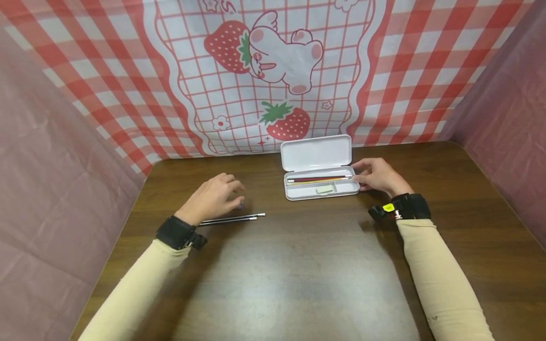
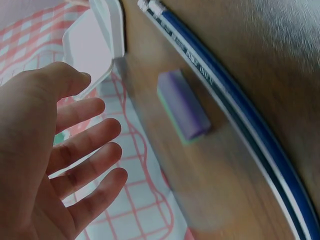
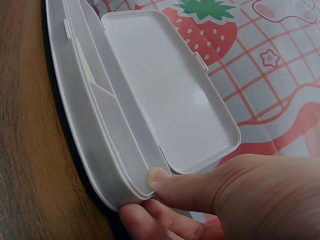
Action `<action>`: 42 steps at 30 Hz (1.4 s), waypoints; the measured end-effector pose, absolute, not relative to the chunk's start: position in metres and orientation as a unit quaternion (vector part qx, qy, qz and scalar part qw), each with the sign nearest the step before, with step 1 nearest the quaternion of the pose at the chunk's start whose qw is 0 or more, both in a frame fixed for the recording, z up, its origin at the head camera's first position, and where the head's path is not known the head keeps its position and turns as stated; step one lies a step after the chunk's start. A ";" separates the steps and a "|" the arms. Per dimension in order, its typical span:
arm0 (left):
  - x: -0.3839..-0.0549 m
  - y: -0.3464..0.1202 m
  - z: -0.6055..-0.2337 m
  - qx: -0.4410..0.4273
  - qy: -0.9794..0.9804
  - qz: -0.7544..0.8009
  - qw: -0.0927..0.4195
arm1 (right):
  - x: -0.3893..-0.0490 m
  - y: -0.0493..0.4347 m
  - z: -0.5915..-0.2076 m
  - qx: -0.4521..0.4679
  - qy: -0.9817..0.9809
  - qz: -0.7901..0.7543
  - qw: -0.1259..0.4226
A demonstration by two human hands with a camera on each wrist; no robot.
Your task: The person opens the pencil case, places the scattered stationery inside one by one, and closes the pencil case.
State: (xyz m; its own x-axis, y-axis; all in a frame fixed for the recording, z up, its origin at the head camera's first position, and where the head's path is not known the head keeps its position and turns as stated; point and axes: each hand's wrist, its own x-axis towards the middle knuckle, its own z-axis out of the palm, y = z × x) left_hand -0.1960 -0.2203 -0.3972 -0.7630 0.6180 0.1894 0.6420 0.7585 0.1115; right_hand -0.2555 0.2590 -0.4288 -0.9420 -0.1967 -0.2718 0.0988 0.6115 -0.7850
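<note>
A white pencil case [image 1: 322, 195] lies with its lid [image 1: 316, 154] raised; inside are several pencils [image 1: 317, 180] and a pale green eraser [image 1: 324, 189]. My right hand [image 1: 377, 175] pinches the case's right end, thumb over the rim and fingers outside and below, as the right wrist view shows. Off to the left, my left hand [image 1: 215, 196] hovers over the table with spread, slightly bent fingers and holds nothing. Below it, a purple block [image 2: 184, 105] with a green edge, like an eraser, rests on the wood. Two dark pencils [image 1: 232, 219] lie side by side near that wrist.
The brown wooden table [image 1: 273, 265] ends at a red-and-white checked cloth [image 1: 409, 71] hanging behind the case. Pink fabric [image 1: 47, 189] closes off both sides.
</note>
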 end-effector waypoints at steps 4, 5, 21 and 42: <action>-0.194 -0.229 -0.390 -0.324 -0.939 -0.094 0.072 | -0.255 0.258 -0.428 -0.028 0.880 -0.444 0.166; -0.193 -0.232 -0.389 -0.321 -0.939 -0.094 0.072 | -0.255 0.258 -0.428 -0.029 0.880 -0.445 0.166; -0.190 -0.246 -0.401 -0.344 -0.927 -0.117 0.090 | -0.258 0.259 -0.427 -0.029 0.881 -0.440 0.169; -0.208 -0.256 -0.463 -0.355 -0.911 -0.198 0.069 | -0.258 0.260 -0.431 -0.028 0.879 -0.444 0.170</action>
State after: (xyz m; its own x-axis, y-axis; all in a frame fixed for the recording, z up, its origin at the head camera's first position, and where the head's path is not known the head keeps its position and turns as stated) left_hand -0.2076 -0.2558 -0.4628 -0.7388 0.6193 0.2660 0.6738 0.6696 0.3125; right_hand -0.2577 0.2602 -0.4306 -0.9407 -0.2007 -0.2736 0.1009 0.6043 -0.7903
